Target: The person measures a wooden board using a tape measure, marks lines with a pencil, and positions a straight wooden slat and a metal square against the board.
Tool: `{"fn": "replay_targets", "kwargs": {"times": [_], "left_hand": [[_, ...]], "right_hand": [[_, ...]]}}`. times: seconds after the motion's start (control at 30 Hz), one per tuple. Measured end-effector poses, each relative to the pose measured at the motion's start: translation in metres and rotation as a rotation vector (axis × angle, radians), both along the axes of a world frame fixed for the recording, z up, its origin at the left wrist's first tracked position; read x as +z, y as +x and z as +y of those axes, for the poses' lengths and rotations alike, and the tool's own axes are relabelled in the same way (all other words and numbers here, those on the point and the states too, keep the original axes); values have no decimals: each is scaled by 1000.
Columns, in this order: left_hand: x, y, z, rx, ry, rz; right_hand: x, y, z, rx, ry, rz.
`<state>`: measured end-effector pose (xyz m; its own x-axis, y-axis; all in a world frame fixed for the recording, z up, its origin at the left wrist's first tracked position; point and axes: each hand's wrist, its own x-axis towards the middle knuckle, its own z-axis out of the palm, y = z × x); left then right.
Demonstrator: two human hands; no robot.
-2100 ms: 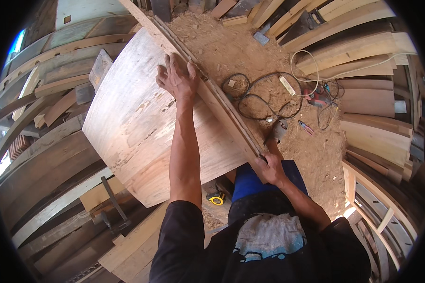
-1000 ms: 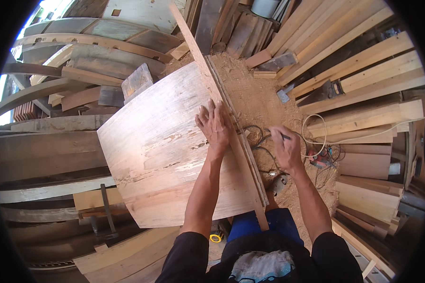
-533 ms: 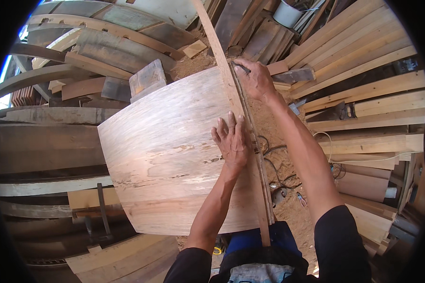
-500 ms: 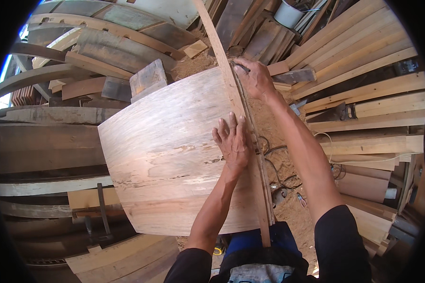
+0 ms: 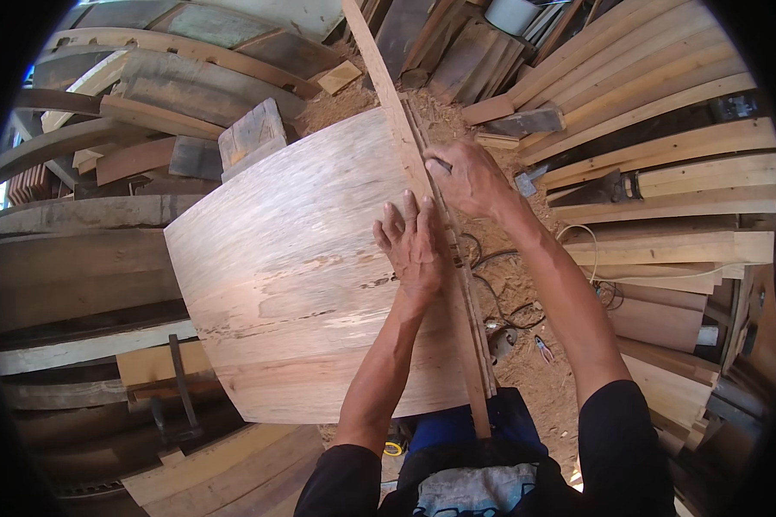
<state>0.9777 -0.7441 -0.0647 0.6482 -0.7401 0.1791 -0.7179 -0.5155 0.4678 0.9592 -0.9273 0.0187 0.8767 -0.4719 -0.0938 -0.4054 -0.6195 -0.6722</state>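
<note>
A broad pale wooden panel [image 5: 293, 258] lies before me, its grain streaked with darker marks. Along its right side runs a long, narrow wooden strip [image 5: 388, 95], reaching from my lap past the panel's far edge. My left hand [image 5: 416, 246] rests flat with fingers spread, pressing across the strip and the panel beside it. At the strip's right edge, farther away, my right hand [image 5: 470, 179] is closed around a short dark stick [image 5: 442, 164]. Its tip is hidden by the fingers, so its exact kind cannot be made out.
Planks stack up on the left [image 5: 78, 267] and right [image 5: 698, 185]. A handsaw [image 5: 599, 189] lies among the right-hand boards. On the sawdust-covered floor are a black cord [image 5: 496, 289] and pliers [image 5: 544, 349]. A clamp [image 5: 183, 383] sits at left; a pale bucket [image 5: 510, 15] stands far back.
My right hand has slid along the strip's right edge toward me, still closed on the dark stick. My left hand keeps its place on the strip. The whole view has shifted slightly.
</note>
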Motion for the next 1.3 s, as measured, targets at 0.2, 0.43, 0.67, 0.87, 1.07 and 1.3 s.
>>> {"fn": "replay_targets", "kwargs": {"times": [0.2, 0.43, 0.67, 0.87, 1.07, 1.3], "left_hand": [[3, -4, -4, -4, 84, 30], [-12, 1, 1, -25, 17, 12], [-7, -1, -2, 8, -7, 28], [-6, -1, -3, 18, -30, -27], [-15, 1, -1, 12, -15, -10], [-6, -2, -2, 8, -38, -63]], "right_hand": [[5, -79, 54, 17, -17, -71], [8, -140, 107, 9, 31, -96], [18, -178, 134, 19, 65, -43], [22, -197, 142, 54, 93, -8], [26, -194, 134, -13, 180, -111], [30, -209, 145, -187, 169, -145]]}}
